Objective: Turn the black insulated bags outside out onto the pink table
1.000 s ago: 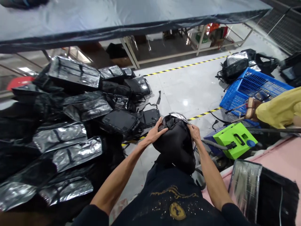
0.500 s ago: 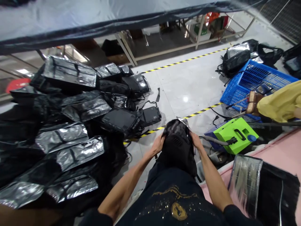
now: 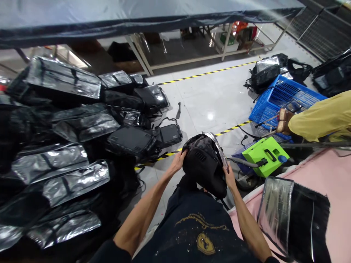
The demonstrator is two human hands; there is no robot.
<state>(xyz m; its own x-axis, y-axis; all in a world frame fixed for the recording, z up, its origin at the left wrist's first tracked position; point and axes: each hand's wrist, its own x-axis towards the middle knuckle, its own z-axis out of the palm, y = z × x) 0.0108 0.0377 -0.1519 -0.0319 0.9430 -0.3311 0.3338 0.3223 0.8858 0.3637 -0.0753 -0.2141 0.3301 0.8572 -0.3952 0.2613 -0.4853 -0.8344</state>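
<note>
A black backpack [image 3: 204,162] with a silvery lining along its opened edge is held in front of my body. My left hand [image 3: 178,162] grips its left side, fingers partly hidden behind the fabric. At the right, my right hand [image 3: 229,174] pinches the silver-lined rim. The backpack leans tilted, its vented black face turned up toward me. Beyond it on the floor lies a smaller black bag [image 3: 168,135] with a loose strap.
Black bags with silver linings [image 3: 76,182] are piled at left. On the right are a blue crate [image 3: 296,95], a lime-green box [image 3: 265,155], a person's yellow-clad leg [image 3: 318,117] and a pink surface [image 3: 338,171] bearing a black-and-silver piece [image 3: 293,215]. A covered table [image 3: 137,14] spans the back.
The backpack has swung and tilted, showing more of its silver lining. My right hand has moved lower along its rim. The view has shifted slightly to the right.
</note>
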